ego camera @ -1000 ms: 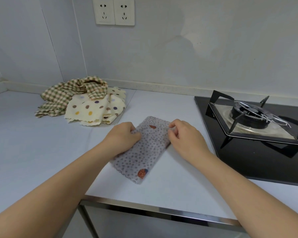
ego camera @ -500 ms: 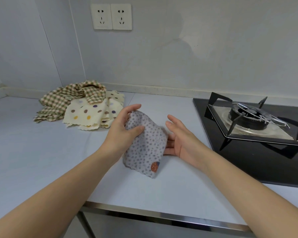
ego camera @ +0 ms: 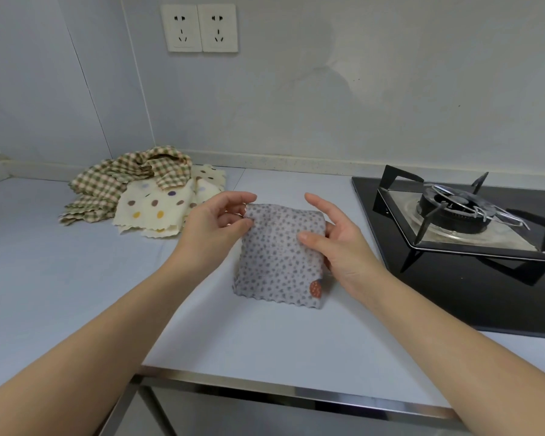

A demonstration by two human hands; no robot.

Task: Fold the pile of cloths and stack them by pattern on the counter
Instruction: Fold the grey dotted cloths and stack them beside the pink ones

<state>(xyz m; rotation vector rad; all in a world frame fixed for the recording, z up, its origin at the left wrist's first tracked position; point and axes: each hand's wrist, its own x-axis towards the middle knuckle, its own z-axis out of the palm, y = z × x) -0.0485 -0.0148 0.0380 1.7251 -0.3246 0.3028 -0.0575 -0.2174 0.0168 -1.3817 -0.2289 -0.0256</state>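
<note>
Item: folded grey dotted cloth (ego camera: 280, 256); my left grip (ego camera: 214, 228) pinches its far-left corner, my right grip (ego camera: 337, 243) clasps its right edge.

Pale counter (ego camera: 60, 278) bearing checked cloth (ego camera: 107, 184) and cream dotted cloths (ego camera: 155, 206) rear left, black hob (ego camera: 453, 297) at right

Cloth pile (ego camera: 145, 190) far left on counter (ego camera: 60, 278), stove (ego camera: 453, 212) right.
</note>
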